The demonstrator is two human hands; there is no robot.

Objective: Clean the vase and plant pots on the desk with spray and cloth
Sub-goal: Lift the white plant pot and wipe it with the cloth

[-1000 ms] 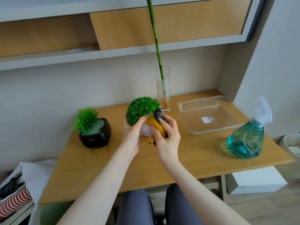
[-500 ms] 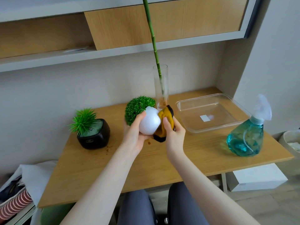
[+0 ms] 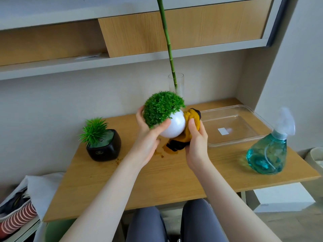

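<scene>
A wooden worktop (image 3: pixel 174 173) stands against a pale wall, below a grey and wood shelf unit (image 3: pixel 139 49). At its back right lies a clear, shallow plastic tray (image 3: pixel 258 119), and at the right edge stands a teal spray bottle (image 3: pixel 267 152) with a white trigger head. At the back centre stands a tall glass vase (image 3: pixel 180 84), upright, with one long green bamboo stem (image 3: pixel 167 42) rising out of it and leaning a little to the left. On the left sits a black square plant pot (image 3: pixel 104 151) holding a spiky green plant. Held in the air above the middle of the worktop is a round white plant pot (image 3: pixel 174 128), tilted so that its bushy green plant (image 3: pixel 161 107) points up and to the left. The left hand (image 3: pixel 148 131) grips this pot from the left, thumb across its front and fingers curled behind the foliage. The right hand (image 3: pixel 196 138) clutches a mustard-yellow and black cloth (image 3: pixel 189 126), pressed against the right side of the pot. Small brown stains (image 3: pixel 160 152) mark the worktop directly under the hands.
</scene>
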